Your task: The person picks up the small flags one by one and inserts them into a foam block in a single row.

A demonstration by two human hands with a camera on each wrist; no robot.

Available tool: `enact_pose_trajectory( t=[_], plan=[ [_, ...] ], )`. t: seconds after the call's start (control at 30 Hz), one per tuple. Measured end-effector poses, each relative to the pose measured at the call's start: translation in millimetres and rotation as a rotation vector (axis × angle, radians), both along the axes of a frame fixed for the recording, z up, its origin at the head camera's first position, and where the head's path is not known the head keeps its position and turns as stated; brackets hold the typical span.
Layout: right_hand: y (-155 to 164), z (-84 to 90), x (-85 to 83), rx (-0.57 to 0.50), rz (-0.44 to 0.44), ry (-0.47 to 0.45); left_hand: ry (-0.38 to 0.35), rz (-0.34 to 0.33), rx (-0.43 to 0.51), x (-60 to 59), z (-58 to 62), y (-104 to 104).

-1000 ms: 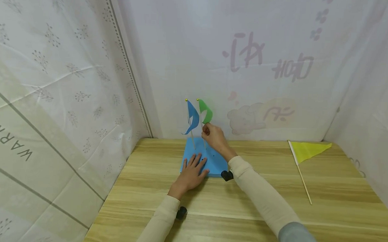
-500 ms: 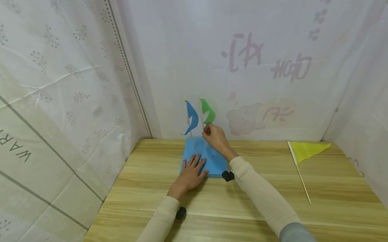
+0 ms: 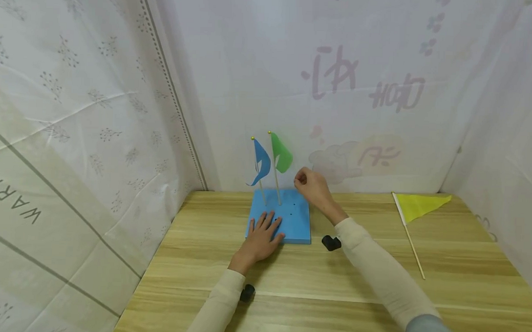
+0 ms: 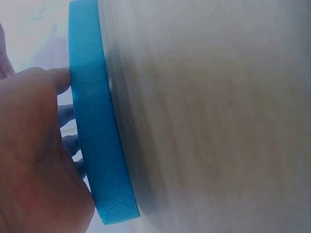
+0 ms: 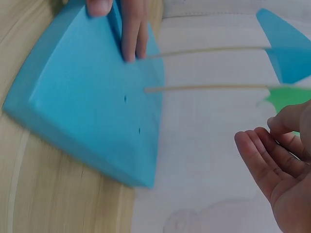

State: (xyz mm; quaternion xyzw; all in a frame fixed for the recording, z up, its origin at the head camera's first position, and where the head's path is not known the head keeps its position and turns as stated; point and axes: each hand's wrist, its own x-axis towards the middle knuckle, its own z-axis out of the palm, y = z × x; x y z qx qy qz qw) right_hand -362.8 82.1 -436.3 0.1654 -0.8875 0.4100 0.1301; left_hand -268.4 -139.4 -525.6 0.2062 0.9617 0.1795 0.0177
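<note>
A blue foam block [image 3: 296,230] lies on the table with small holes in its top. Two stick flags stand in it, tilted slightly: a blue flag [image 3: 262,156] at the left and a green flag [image 3: 282,154] beside it. My left hand [image 3: 261,239] rests with spread fingers on the block's front left. In the left wrist view its fingertips lie over the edge of the foam block [image 4: 97,111]. My right hand [image 3: 315,189] hovers right of the green flag, fingers loosely bent, holding nothing; the right wrist view shows a gap between it and the green flag's stick [image 5: 209,87].
A yellow flag [image 3: 423,206] on a stick lies at the table's right side. Patterned curtains hang behind and on both sides of the wooden table [image 3: 354,291]. Dark wrist cameras sit under both sleeves.
My right hand has let go of the green flag's stick and moved right, away from it. The green flag stays standing in the block. My left hand has kept its place.
</note>
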Motion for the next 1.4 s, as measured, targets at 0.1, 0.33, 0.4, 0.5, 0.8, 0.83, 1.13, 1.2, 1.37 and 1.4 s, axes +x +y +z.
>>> enact_pose_trajectory(
  t=[0.1, 0.33, 0.4, 0.5, 0.8, 0.83, 1.13, 1.2, 1.37, 1.4],
  plan=[
    [18, 0.5, 4.5, 0.006, -0.017, -0.009, 0.008, -0.003, 0.013, -0.6, -1.0, 0],
    [68, -4.9, 15.6, 0.005, -0.069, 0.022, 0.022, -0.004, 0.003, -4.7, -10.6, -3],
    [84, -7.6, 18.3, 0.004, -0.089, 0.027, 0.024, -0.001, -0.002, -5.2, -12.2, -3],
    [107, -13.1, 22.5, 0.022, -0.119, 0.042, 0.028, -0.001, -0.001, -5.9, -13.8, -3],
    [172, -22.8, 49.2, 0.066, -0.194, 0.006, 0.011, -0.001, 0.005, -0.1, -3.2, -1],
    [179, -24.3, 52.1, 0.069, -0.202, -0.007, 0.009, 0.000, 0.001, 0.2, -2.9, 0],
    [232, -45.3, 66.6, 0.106, -0.265, -0.081, 0.010, 0.002, 0.012, 1.1, -0.8, 0],
    [241, -50.5, 69.1, 0.140, -0.283, -0.099, 0.011, -0.001, 0.013, 0.9, -1.0, 0],
    [264, -63.2, 78.0, 0.242, -0.303, -0.178, 0.017, -0.005, 0.021, 0.0, -2.1, 1],
    [268, -65.6, 79.9, 0.263, -0.303, -0.198, 0.017, -0.004, 0.023, -0.1, -2.3, 1]
  ],
)
